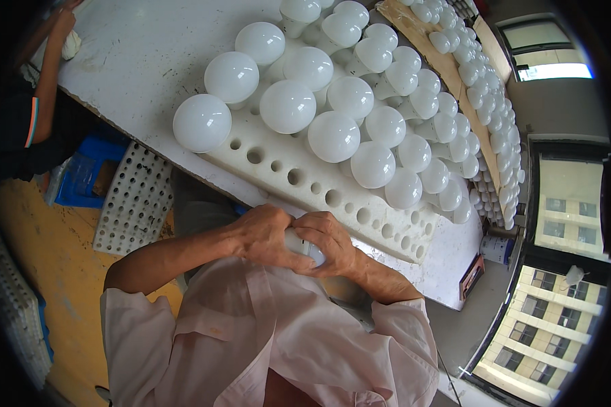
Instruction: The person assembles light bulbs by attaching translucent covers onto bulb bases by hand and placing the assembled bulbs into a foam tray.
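Note:
Close to my chest, at the near edge of the table, my left hand (266, 234) and my right hand (331, 243) are closed around a white light bulb (297, 242). The fingers cover most of it; a pale part shows between the hands. Just beyond them lies a white foam tray (305, 190) with rows of round holes along its near side. Many round white bulbs (287, 106) stand in its far rows, globes up. The row of holes nearest my hands holds no bulbs.
The white table (136, 61) stretches to the far left, where another person's arm (46, 95) rests. A perforated foam tray (134, 197) leans beside a blue plastic stool (88, 169) at left. More bulbs (482, 81) fill trays behind a wooden board (448, 68). Windows (536, 325) line the right.

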The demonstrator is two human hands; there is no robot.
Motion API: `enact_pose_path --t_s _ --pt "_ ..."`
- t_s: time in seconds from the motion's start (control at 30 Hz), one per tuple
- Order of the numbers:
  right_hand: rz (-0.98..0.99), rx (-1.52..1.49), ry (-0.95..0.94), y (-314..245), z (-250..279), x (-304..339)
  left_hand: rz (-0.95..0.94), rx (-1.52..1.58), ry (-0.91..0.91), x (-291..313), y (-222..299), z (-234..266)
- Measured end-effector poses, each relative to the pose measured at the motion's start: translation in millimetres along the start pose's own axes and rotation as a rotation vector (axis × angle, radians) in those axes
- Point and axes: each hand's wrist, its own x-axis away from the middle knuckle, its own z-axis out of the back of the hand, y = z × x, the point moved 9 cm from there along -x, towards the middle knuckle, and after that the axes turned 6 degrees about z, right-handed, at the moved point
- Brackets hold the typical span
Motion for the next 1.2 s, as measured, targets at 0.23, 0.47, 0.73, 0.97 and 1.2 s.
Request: enact_pose_path --t_s 0.23,0.47,0.73,0.97,1.2 --pt "0.016 -0.004 -0.002 -4 -3 -1 0.041 -0.001 -0.007 2 -6 -2" --pt "0.002 -0.026 -0.005 -2 -5 -4 -0.004 -0.028 0.001 2 -4 -3" --pt "0.071 -0.078 0.073 -9 -7 -5 0.048 -0.033 -0.044 5 1 -9" --pt "-0.021 -0.147 0.12 10 -7 -8 0.035 0.226 -0.096 -1 -4 -5" --pt "-0.177 -0.277 0.155 23 -2 1 0.111 1.367 -0.431 -5 -9 -26"
